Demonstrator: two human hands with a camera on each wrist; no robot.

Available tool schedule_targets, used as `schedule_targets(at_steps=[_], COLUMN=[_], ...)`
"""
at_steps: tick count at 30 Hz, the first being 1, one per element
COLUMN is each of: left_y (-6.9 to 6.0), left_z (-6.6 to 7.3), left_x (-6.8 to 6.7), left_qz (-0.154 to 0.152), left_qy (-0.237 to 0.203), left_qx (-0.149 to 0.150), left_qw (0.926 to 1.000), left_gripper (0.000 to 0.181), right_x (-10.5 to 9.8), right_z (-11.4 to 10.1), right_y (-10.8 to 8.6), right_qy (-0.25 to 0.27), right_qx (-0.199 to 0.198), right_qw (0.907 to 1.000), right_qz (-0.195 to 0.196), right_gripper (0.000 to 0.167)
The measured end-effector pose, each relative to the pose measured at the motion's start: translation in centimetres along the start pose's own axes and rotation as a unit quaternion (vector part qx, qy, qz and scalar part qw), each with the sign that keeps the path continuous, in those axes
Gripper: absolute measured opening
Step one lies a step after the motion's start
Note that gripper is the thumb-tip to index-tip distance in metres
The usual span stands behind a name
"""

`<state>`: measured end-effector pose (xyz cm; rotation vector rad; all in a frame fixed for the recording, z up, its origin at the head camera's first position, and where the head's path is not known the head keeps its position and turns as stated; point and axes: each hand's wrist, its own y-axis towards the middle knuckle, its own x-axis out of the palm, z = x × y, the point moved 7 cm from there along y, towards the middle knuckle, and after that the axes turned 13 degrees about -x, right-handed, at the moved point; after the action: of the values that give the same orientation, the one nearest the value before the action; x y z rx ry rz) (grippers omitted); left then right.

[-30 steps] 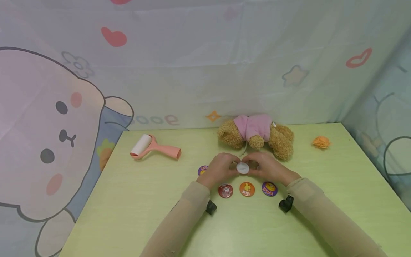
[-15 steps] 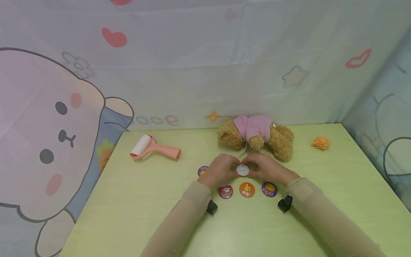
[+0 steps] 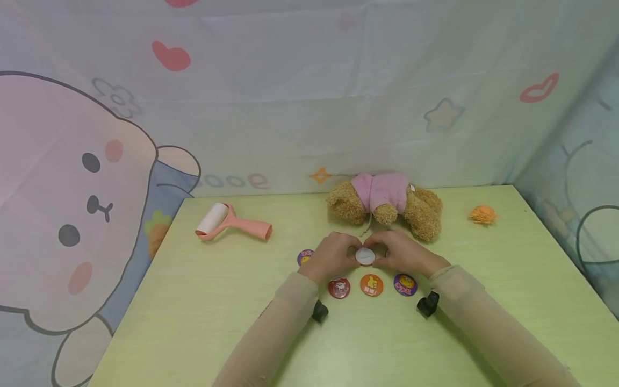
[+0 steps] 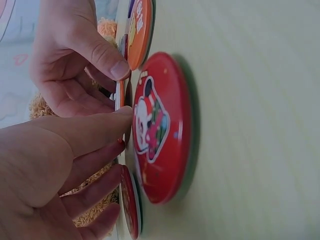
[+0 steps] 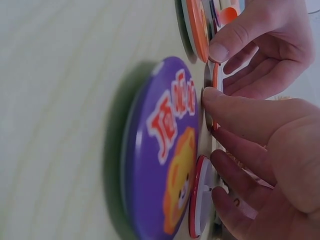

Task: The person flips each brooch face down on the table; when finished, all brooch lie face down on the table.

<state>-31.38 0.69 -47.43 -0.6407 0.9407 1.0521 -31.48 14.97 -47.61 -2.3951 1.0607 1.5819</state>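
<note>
The left hand [image 3: 332,255] and right hand [image 3: 405,253] are pinching the white badge [image 3: 365,257] at opposite edges, other fingers loosely bent, between the bear [image 3: 387,196] and the orange badge [image 3: 371,285]. Careful handling is calling for light, even thumb pressure, without nudging the orange badge.

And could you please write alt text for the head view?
A left hand and a right hand hold a white disc between them at a green table. Round badges lie nearby; farther back are a plush toy and a lint roller.
</note>
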Motion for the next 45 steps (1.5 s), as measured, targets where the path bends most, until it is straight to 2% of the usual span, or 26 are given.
schedule_targets(at_steps=[14,34,41,45], left_y=[0.1,0.1,-0.2,-0.4], left_z=[-0.1,-0.1,-0.3,-0.5], left_x=[0.1,0.2,-0.8,-1.5], left_qz=[-0.009,-0.013,-0.027,-0.028], left_qy=[0.014,0.017,0.007,-0.002], left_qx=[-0.012,-0.016,-0.01,0.007], left_qw=[0.9998,0.9996,0.9996,0.9996], left_gripper=[0.028,0.029,0.039,0.038], right_x=[-0.1,-0.1,-0.2,-0.3], right_z=[0.4,0.3,-0.1,-0.6], right_y=[-0.3,-0.4,-0.2,0.0], right_qy=[0.004,-0.002,-0.015,-0.022], right_qx=[0.006,-0.002,0.003,0.001], right_qw=[1.0,1.0,0.9999,0.9997], right_qz=[-0.004,-0.002,-0.005,-0.008], right_gripper=[0.041,0.038,0.042,0.042])
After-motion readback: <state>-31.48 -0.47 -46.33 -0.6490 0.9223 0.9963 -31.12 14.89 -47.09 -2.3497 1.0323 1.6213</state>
